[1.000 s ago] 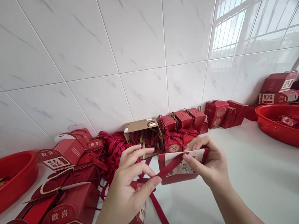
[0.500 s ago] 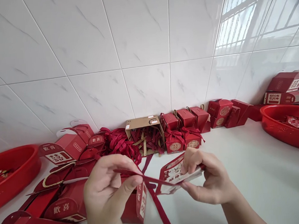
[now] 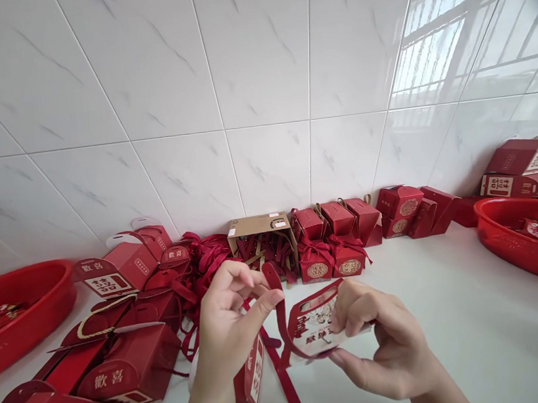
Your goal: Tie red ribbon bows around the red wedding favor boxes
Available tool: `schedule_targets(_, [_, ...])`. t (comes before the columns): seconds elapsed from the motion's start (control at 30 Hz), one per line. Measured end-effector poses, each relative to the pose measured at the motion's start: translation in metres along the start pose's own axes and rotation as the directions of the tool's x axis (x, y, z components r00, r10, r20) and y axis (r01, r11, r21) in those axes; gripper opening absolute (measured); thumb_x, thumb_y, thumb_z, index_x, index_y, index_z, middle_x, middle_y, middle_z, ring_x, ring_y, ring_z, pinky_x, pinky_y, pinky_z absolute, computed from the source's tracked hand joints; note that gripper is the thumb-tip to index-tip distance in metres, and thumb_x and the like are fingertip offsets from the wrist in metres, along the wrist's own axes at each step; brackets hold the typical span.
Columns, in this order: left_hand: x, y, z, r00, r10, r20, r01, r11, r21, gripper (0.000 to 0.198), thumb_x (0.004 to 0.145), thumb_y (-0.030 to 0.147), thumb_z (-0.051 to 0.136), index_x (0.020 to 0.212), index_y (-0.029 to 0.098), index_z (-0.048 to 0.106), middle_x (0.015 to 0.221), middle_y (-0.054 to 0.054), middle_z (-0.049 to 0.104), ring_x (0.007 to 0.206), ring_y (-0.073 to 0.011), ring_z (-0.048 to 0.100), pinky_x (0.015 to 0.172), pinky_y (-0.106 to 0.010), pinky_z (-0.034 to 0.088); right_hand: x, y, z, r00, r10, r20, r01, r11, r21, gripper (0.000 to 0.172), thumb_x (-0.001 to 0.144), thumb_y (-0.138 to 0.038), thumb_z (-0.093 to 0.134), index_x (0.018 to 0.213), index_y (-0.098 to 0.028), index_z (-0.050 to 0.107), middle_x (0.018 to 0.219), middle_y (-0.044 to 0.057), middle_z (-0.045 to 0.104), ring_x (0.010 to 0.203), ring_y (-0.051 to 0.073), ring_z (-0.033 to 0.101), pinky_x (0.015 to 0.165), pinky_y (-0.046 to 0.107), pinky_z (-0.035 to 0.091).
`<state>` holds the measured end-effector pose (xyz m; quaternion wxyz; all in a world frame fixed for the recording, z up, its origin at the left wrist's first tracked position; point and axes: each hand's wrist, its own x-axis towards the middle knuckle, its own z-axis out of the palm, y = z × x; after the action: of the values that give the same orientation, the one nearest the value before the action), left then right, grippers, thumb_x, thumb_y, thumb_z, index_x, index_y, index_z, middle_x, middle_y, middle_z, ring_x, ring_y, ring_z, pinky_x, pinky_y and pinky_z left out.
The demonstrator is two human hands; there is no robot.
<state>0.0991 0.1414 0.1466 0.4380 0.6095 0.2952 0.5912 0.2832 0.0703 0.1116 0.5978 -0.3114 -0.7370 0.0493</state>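
Observation:
My left hand point(image 3: 236, 325) pinches a dark red strap point(image 3: 280, 317) between thumb and fingers, near its rounded upper end. The strap curves down to the lower edge of a printed red-and-white box point(image 3: 312, 329), which looks flat and has a slot near its top. My right hand point(image 3: 386, 335) grips this box at its right side, fingers over the face and thumb beneath. Whether the strap is fastened to the box I cannot tell. Below the left hand stands a red box with white lettering point(image 3: 253, 376), partly hidden. A red ribbon point(image 3: 291, 392) lies beside it.
Red gift boxes point(image 3: 127, 361) crowd the left. A cardboard box point(image 3: 259, 225) of straps stands by the tiled wall, beside heaped red ribbon point(image 3: 208, 256). Bow-tied boxes point(image 3: 318, 267) sit right of it. Red basins stand at left point(image 3: 39, 306) and right point(image 3: 509, 244).
My left hand has moved right, towards the box; the strap, stretched nearly level before, now bends upright. The box face has tilted more towards me. A hand at the right basin has left view.

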Motion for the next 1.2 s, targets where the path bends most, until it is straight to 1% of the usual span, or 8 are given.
schedule_targets(0.1, [0.001, -0.005, 0.001, 0.994, -0.033, 0.108, 0.03, 0.999, 0.026, 0.016, 0.077, 0.03, 0.075, 0.082, 0.019, 0.065, 0.073, 0.0, 0.067, 0.064, -0.0115, 0.065, 0.061, -0.019, 0.053, 0.002, 0.0, 0.0, 1.0, 0.001, 0.001, -0.001, 1.0, -0.003, 0.029, 0.072, -0.012, 0.068, 0.085, -0.025, 0.045, 0.069, 0.0, 0.056, 0.058, 0.016, 0.051, 0.053, 0.03, 0.041])
schedule_targets(0.17, [0.002, -0.008, -0.002, 0.973, -0.074, 0.22, 0.066, 0.997, 0.045, 0.015, 0.083, 0.032, 0.068, 0.088, 0.018, 0.07, 0.076, -0.005, 0.071, 0.067, -0.0159, 0.068, 0.063, -0.024, 0.056, 0.004, 0.001, 0.0, 1.0, 0.001, -0.009, -0.002, 1.0, -0.023, 0.027, 0.073, -0.013, 0.067, 0.085, -0.025, 0.046, 0.069, 0.0, 0.057, 0.058, 0.016, 0.051, 0.052, 0.029, 0.04])
schedule_targets(0.3, [0.003, -0.01, -0.008, 0.887, -0.12, 0.446, 0.092, 0.992, 0.083, 0.016, 0.087, 0.03, 0.064, 0.094, 0.02, 0.075, 0.084, -0.009, 0.076, 0.076, -0.0205, 0.072, 0.064, -0.026, 0.058, 0.007, 0.003, -0.003, 1.0, -0.007, -0.031, 0.004, 0.997, -0.075, 0.025, 0.073, -0.012, 0.066, 0.084, -0.024, 0.047, 0.068, 0.0, 0.057, 0.056, 0.015, 0.051, 0.051, 0.029, 0.04])
schedule_targets(0.43, [0.003, -0.007, -0.008, 0.804, -0.168, 0.571, 0.146, 0.986, 0.086, 0.018, 0.083, 0.027, 0.069, 0.099, 0.022, 0.076, 0.09, -0.01, 0.077, 0.08, -0.0227, 0.074, 0.07, -0.03, 0.061, 0.006, 0.005, -0.004, 0.999, -0.007, -0.038, 0.003, 0.996, -0.088, 0.024, 0.075, -0.012, 0.066, 0.084, -0.025, 0.047, 0.068, 0.0, 0.057, 0.057, 0.016, 0.052, 0.053, 0.03, 0.042])
schedule_targets(0.53, [0.004, -0.005, -0.005, 0.79, -0.156, 0.593, 0.134, 0.988, 0.081, 0.017, 0.082, 0.029, 0.07, 0.096, 0.022, 0.077, 0.089, -0.01, 0.077, 0.082, -0.0244, 0.074, 0.075, -0.034, 0.061, 0.005, 0.006, -0.004, 1.0, 0.006, -0.028, -0.009, 0.995, -0.1, 0.025, 0.075, -0.012, 0.066, 0.085, -0.025, 0.047, 0.069, 0.0, 0.057, 0.058, 0.016, 0.052, 0.054, 0.03, 0.042])
schedule_targets(0.73, [0.0, -0.006, -0.001, 0.848, 0.0, 0.53, -0.062, 0.993, 0.1, 0.016, 0.081, 0.022, 0.07, 0.091, 0.03, 0.079, 0.094, -0.007, 0.078, 0.088, -0.0236, 0.073, 0.079, -0.034, 0.06, 0.004, 0.006, -0.004, 1.0, 0.002, -0.027, -0.005, 0.993, -0.121, 0.025, 0.077, -0.012, 0.066, 0.087, -0.025, 0.046, 0.07, 0.0, 0.057, 0.06, 0.016, 0.052, 0.055, 0.031, 0.043])
schedule_targets(0.9, [-0.003, -0.004, 0.004, 0.865, -0.043, 0.499, -0.024, 0.992, 0.128, 0.014, 0.082, 0.022, 0.069, 0.089, 0.027, 0.079, 0.078, -0.003, 0.078, 0.068, -0.0186, 0.073, 0.064, -0.025, 0.058, 0.003, 0.007, -0.004, 0.999, 0.0, -0.049, -0.007, 0.992, -0.127, 0.026, 0.076, -0.011, 0.065, 0.087, -0.024, 0.045, 0.07, -0.001, 0.056, 0.06, 0.016, 0.052, 0.055, 0.03, 0.042])
schedule_targets(1.2, [-0.005, -0.001, 0.006, 0.868, -0.036, 0.495, -0.063, 0.981, 0.182, 0.017, 0.083, 0.019, 0.067, 0.091, 0.025, 0.08, 0.084, -0.002, 0.079, 0.073, -0.0168, 0.073, 0.065, -0.021, 0.056, 0.003, 0.01, -0.003, 0.998, -0.033, -0.051, 0.026, 0.991, -0.133, 0.025, 0.078, -0.009, 0.064, 0.087, -0.023, 0.045, 0.072, 0.0, 0.055, 0.061, 0.014, 0.049, 0.056, 0.03, 0.038])
